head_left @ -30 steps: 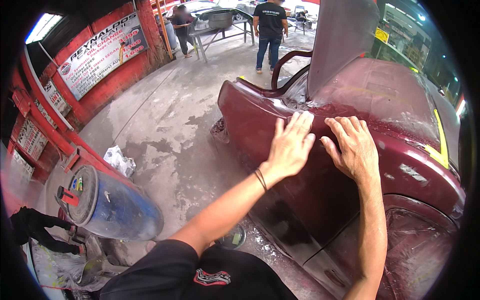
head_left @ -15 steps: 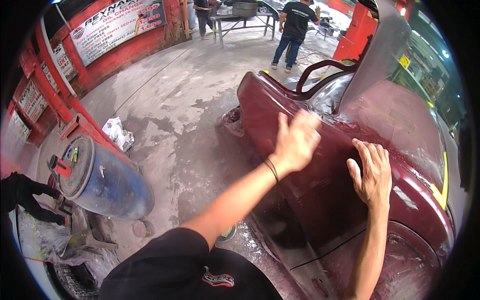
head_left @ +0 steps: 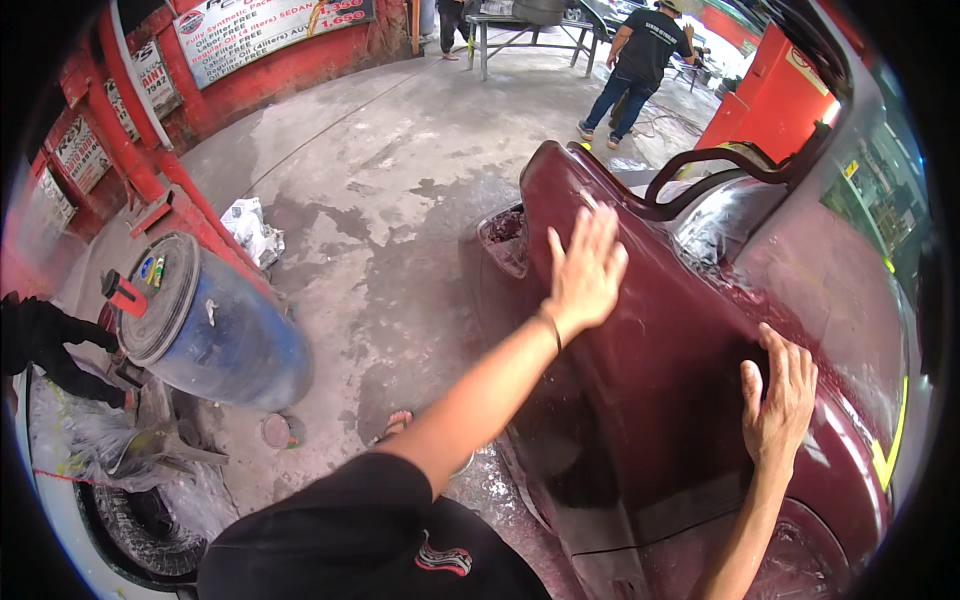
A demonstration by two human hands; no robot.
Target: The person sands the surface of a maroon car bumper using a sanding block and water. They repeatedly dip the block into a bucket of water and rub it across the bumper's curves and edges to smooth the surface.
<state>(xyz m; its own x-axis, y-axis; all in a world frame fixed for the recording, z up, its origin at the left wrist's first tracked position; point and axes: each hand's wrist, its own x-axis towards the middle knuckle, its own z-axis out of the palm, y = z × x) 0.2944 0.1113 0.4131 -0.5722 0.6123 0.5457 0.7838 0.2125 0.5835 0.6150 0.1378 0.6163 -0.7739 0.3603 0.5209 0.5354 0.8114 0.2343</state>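
A maroon car body panel [head_left: 660, 370] with dusty, glossy paint fills the right side of the view. My left hand [head_left: 588, 272] lies on its upper face with the fingers stretched out, holding nothing. Farther right, my right hand [head_left: 780, 408] rests along the panel's upper edge, fingers loosely extended and thumb apart. Beyond the left hand is a hollow lamp opening [head_left: 503, 240] in the car's corner. A dark rubber seal [head_left: 700, 170] curves up from the body opening, and yellow tape [head_left: 888, 455] sticks to the car at the far right.
A blue drum [head_left: 240, 350] stands at left, a red-and-black tool [head_left: 125, 295] on its lid. Near it are a red post [head_left: 205, 210], a small can [head_left: 277, 431] and a person's dark sleeve [head_left: 60, 330]. Another person [head_left: 640, 65] stands near a metal table [head_left: 530, 25].
My left hand, blurred in motion before, now lies flat with fingers spread. The view has shifted, so the car and both hands appear farther right and the surroundings have moved in the picture.
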